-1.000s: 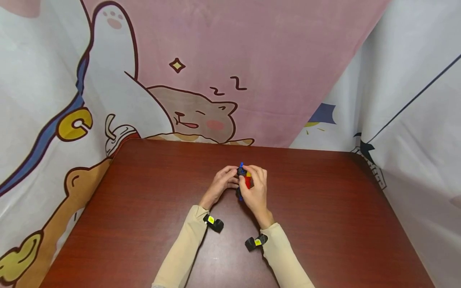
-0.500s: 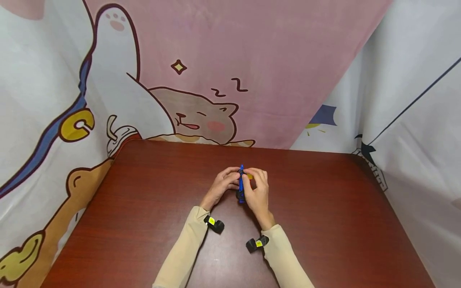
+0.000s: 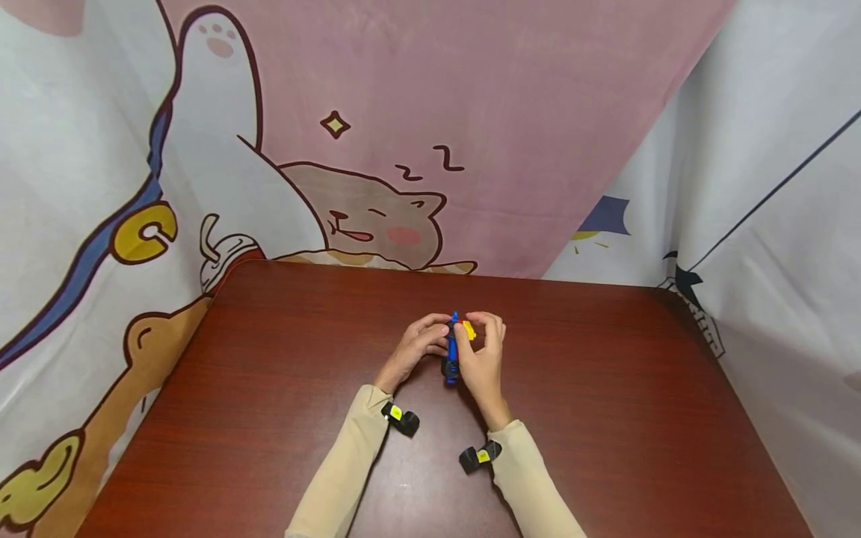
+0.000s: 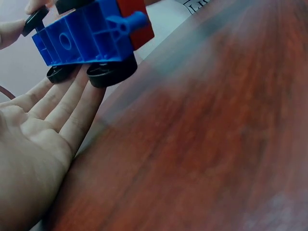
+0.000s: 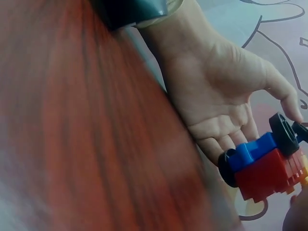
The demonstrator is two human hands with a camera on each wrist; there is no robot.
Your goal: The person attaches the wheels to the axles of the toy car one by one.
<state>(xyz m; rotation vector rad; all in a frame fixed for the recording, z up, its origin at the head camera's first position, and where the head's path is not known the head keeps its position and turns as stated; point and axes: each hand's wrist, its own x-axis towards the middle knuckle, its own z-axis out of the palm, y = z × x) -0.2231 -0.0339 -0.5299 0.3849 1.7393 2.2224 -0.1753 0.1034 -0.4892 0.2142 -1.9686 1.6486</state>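
A toy car of plastic building blocks point(image 3: 452, 350) is held above the table between both hands. It has a blue chassis point(image 4: 79, 36), black wheels point(image 4: 113, 72), a red block point(image 5: 263, 175) and a yellow block point(image 3: 468, 329). My left hand point(image 3: 412, 350) grips it from the left by its wheels; in the left wrist view the thumb is on one side and the fingers on the other. My right hand point(image 3: 486, 362) pinches it from the right, thumb along the chassis and index finger by the yellow block. The right wrist view shows only a blurred fingertip of it.
A dark red-brown wooden table point(image 3: 605, 403) spreads under both arms. Behind it hangs a pink and white curtain point(image 3: 525, 134) with cartoon animals. Each wrist wears a small black camera, the left camera point(image 3: 400, 420) and the right camera point(image 3: 479, 456).
The toy car has turned in the hands: its red side faced up and now its blue chassis shows. The yellow block has come into clearer view on the right. Both arms stay almost still.
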